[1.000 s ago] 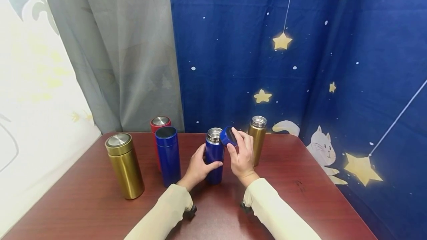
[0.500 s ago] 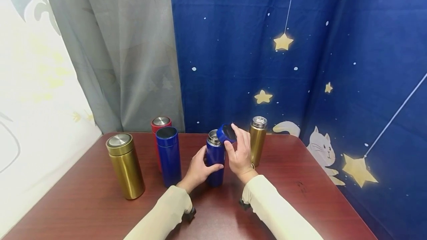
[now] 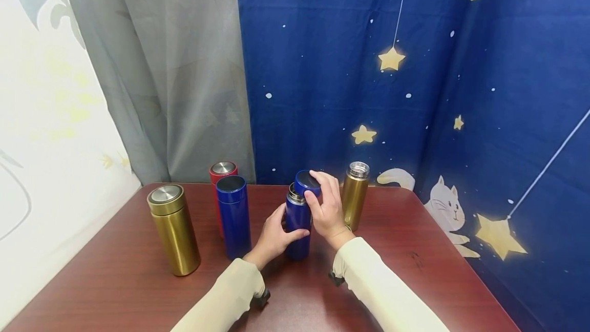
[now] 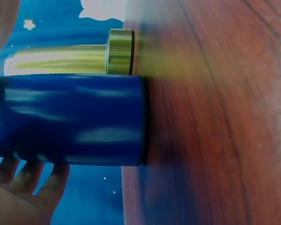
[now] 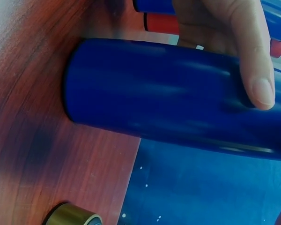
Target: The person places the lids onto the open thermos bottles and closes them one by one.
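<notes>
My left hand (image 3: 275,235) grips a blue thermos bottle (image 3: 299,216) around its body, thumb across the near side. The thermos stands upright, its silver threaded mouth (image 3: 295,196) partly covered. My right hand (image 3: 328,211) holds a blue lid (image 3: 305,182) with a black top between thumb and fingers. The lid sits tilted over the right part of the mouth. In the right wrist view the left thumb lies on the blue body (image 5: 168,93); the lid is out of that view. In the left wrist view several fingers (image 4: 54,185) wrap beneath the blue body (image 4: 75,119).
A lidless gold thermos (image 3: 355,196) stands behind the right hand; a short gold cylinder (image 5: 72,215) is near it on the table (image 3: 392,275). To the left stand a capped blue thermos (image 3: 233,219), a red thermos (image 3: 221,168) partly hidden behind it, and a larger gold thermos (image 3: 175,234).
The right hand has brought the lid leftward from beside the thermos to over its mouth, and the lid has turned flatter. The left hand keeps its grip almost in place.
</notes>
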Tool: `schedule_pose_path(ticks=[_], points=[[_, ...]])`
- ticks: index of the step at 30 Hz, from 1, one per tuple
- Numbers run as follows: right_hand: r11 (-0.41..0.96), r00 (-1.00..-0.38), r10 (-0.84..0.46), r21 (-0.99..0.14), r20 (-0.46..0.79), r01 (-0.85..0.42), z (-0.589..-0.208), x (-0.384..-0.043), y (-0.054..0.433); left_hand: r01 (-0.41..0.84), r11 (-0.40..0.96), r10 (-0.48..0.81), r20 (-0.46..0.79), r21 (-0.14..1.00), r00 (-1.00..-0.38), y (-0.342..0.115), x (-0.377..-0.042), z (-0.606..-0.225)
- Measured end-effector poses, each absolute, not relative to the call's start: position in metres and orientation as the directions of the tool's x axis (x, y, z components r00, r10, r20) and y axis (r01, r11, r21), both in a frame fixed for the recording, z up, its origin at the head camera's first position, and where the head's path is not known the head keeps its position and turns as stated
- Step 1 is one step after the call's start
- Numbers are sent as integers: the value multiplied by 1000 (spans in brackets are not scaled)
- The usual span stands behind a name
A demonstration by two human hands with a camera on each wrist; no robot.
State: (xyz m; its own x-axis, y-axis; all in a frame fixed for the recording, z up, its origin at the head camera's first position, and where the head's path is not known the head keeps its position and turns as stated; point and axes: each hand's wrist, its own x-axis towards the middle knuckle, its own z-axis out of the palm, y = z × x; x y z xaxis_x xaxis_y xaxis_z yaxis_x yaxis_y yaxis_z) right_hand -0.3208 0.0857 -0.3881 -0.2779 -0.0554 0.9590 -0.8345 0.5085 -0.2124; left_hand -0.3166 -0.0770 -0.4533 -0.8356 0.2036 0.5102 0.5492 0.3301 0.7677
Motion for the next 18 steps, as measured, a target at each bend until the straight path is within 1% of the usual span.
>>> schedule_pose_path(ticks=[8,13,15,18], points=[[497,-294,-87,-215,952,-841,-385,-320,83,584,312,208,547,749,-811,-77,-317,-456],[477,-313,-124,-220,941,-851,-383,-320,85,582,300,212,542,755,-813,-78,-316,-455],[469,-333,-153,-229,930,-853,-382,-320,86,580,295,214,539,759,-815,-78,-315,-454],[456,-379,-211,-253,901,-854,-380,-320,88,578,289,221,535,763,-816,-78,-315,-454]])
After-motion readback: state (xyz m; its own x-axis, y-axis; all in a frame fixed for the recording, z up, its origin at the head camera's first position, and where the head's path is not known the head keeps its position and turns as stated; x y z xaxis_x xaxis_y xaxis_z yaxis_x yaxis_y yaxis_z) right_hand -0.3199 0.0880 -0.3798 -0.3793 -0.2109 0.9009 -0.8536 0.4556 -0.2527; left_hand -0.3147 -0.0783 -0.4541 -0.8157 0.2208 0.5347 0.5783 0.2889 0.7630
